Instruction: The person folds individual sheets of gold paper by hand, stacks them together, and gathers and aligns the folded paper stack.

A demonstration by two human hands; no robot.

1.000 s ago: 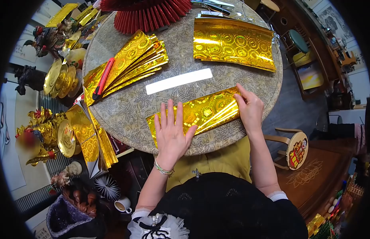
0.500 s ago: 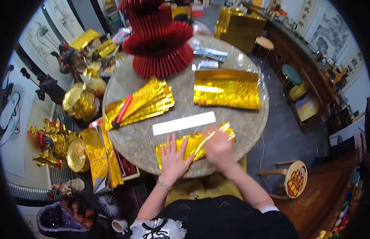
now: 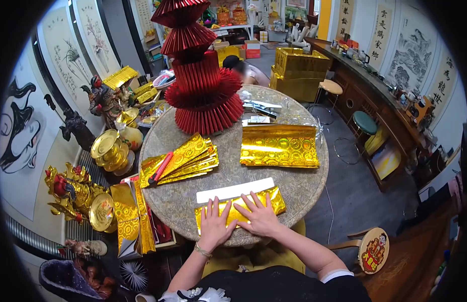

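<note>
A folded strip of gold foil paper (image 3: 276, 197) lies near the front edge of the round table. My left hand (image 3: 215, 225) presses flat on its left part, fingers spread. On its middle rests my right hand (image 3: 258, 216), also flat with spread fingers, its thumb side close to my left hand. Just beyond the strip is a white ruler-like bar (image 3: 233, 190). A fanned stack of gold paper (image 3: 193, 158) lies at the left, with a red and black cutter (image 3: 162, 168) on top. Another gold sheet stack (image 3: 278, 146) with a curled far edge lies at the right.
A tall red pleated paper tower (image 3: 200, 75) stands at the back of the table (image 3: 168, 201). Golden ornaments (image 3: 72, 194) and gold paper (image 3: 126, 216) are at the left. Stools (image 3: 364, 122) and a wooden chair (image 3: 373, 250) are at the right. A person (image 3: 251, 73) is beyond the table.
My right hand has moved left from the strip's right end onto its middle and now lies flat. My left hand stays on the paper. The view has tilted up, showing more of the room.
</note>
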